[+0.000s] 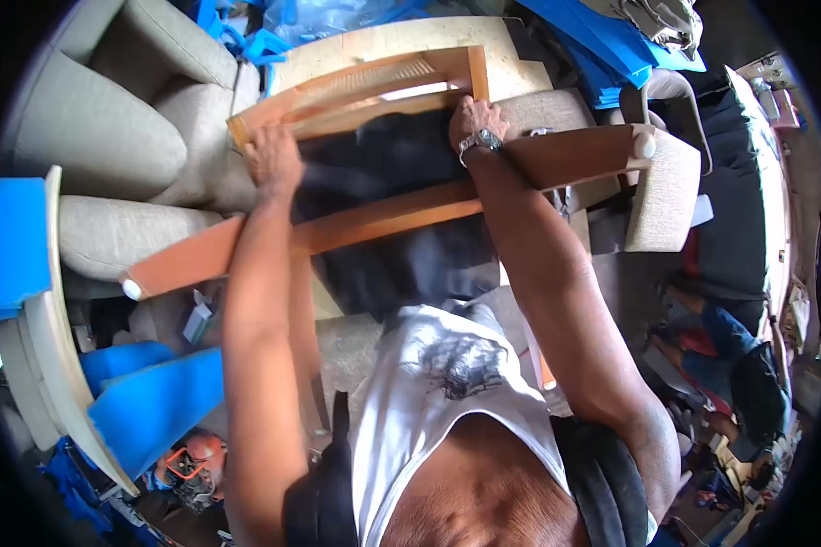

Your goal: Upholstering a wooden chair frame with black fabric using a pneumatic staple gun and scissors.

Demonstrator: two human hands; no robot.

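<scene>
A brown wooden chair frame [388, 217] lies in front of me, with tapered legs pointing out to both sides, each ending in a pale round cap. Black fabric [383, 164] shows between its rails. My left hand [274, 157] grips the left corner of the far rail, its fingers bent over the wood and slightly blurred. Near that rail's right corner, my right hand [477, 126] is closed on the wood, a metal watch on its wrist. Both forearms reach across the near rail. The undersides of my fingers are hidden.
Beige upholstered seats [100, 137] stand at the left, with blue sheets [160, 397] below them. A pale board [337, 50] lies under the frame's far side. More blue sheets [602, 55] are stacked at the far right. Another person [730, 337] is at the right.
</scene>
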